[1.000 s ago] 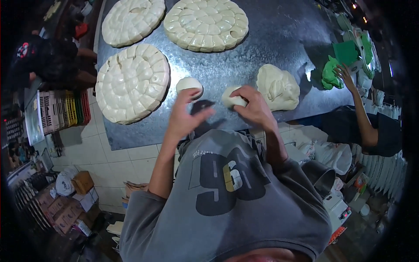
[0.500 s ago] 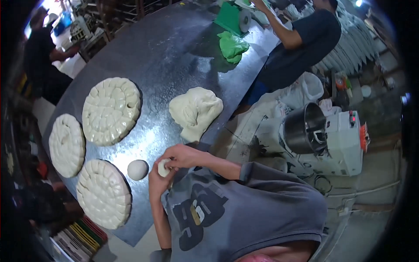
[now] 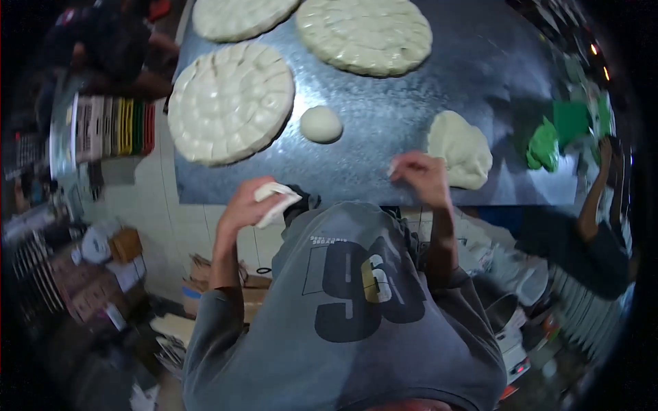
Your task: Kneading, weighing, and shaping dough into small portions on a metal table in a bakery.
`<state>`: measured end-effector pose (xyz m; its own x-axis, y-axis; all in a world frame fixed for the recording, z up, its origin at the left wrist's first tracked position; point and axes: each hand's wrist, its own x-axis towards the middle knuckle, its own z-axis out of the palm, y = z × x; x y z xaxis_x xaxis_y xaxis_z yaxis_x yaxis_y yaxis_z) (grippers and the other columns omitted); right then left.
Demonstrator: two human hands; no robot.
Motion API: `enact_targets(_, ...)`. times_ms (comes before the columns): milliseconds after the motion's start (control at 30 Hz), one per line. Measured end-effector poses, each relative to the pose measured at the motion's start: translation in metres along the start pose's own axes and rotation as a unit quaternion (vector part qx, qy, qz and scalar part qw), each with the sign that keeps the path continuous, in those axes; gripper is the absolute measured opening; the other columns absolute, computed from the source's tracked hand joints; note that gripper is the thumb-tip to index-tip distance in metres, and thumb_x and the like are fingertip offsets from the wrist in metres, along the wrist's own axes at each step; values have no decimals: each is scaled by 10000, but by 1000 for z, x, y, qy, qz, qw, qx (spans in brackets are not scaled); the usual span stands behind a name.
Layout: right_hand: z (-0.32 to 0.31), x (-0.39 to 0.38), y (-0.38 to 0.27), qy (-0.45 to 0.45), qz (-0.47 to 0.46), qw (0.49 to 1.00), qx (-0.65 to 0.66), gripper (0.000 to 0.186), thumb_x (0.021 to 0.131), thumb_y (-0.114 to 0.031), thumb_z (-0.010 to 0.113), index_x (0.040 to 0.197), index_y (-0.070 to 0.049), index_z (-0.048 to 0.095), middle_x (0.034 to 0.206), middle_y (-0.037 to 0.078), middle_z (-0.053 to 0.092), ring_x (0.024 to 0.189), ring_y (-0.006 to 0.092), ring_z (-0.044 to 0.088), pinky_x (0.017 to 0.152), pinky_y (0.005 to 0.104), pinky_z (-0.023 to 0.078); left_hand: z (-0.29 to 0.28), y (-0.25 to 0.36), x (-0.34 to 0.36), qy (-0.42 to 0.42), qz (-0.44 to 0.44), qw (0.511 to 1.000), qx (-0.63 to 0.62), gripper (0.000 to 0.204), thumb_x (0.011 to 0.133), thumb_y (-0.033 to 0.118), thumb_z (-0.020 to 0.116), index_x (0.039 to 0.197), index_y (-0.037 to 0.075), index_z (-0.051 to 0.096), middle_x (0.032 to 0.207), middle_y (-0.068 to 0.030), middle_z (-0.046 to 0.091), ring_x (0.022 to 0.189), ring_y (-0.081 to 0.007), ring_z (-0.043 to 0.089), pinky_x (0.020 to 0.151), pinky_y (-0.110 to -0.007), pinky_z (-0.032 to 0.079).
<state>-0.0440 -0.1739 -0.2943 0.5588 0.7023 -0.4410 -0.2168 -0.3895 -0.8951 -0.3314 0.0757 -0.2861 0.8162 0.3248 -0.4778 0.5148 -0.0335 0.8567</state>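
Observation:
My left hand [image 3: 248, 204] is held at the near edge of the metal table [image 3: 411, 103], closed around a pale piece of dough [image 3: 275, 198]. My right hand [image 3: 421, 177] rests curled on the table, just in front of a big lump of dough [image 3: 460, 147], with a tiny pale scrap at its fingertips. A small smooth dough ball [image 3: 321, 125] lies between the hands, farther back. Three flat scored dough rounds lie beyond: one at the left [image 3: 229, 103], one at the back [image 3: 363, 31], and one cut off by the top edge [image 3: 236, 14].
At the right, another person's arm [image 3: 595, 205] reaches toward green cloths [image 3: 545, 144] on the table. A second person [image 3: 116, 55] stands at the far left. A rack of coloured items [image 3: 116, 127] and cardboard boxes [image 3: 116, 253] sit left of the table.
My hands were together on the dough piece; now they are apart, the left keeping the piece and the right moved toward the big lump. My head has turned, so the view has shifted.

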Motion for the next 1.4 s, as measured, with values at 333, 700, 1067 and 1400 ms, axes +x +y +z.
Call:
enact_targets(333, 161, 123, 11, 81, -281, 831, -473, 665, 818, -470, 684, 1276, -24, 503, 1209, 225, 557, 1029, 399, 582, 889, 492, 478, 39, 1, 27, 392, 15, 906, -157, 257, 887, 197, 670, 1047, 4, 613, 888, -51, 625, 830, -134, 571, 798, -284, 458)
enact_targets(700, 10, 38, 49, 252, -162, 835, -462, 460, 911, -382, 598, 1282, -118, 530, 1260, 204, 518, 1173, 384, 487, 1002, 454, 378, 95, 16, 147, 84, 115, 910, 390, 341, 960, 438, 469, 1170, 217, 622, 1412, -100, 369, 1343, -356, 245, 1094, -551, 128)
enact_targets(1067, -1, 91, 54, 297, -143, 827, -456, 359, 950, -391, 507, 954, -71, 670, 938, 162, 644, 895, 407, 605, 827, 496, 465, 53, 30, 203, 134, 261, 924, 246, 280, 914, 300, 572, 924, 44, 686, 903, -172, 677, 884, -345, 645, 773, -415, 509)
enact_targets(1400, 45, 33, 27, 73, -11, 916, -395, 334, 892, -429, 585, 840, -110, 672, 788, 135, 631, 748, 401, 580, 709, 492, 450, 107, 19, 97, 55, -16, 965, 256, 533, 983, 351, 448, 736, -88, 621, 677, -248, 630, 657, -426, 628, 670, -502, 503)
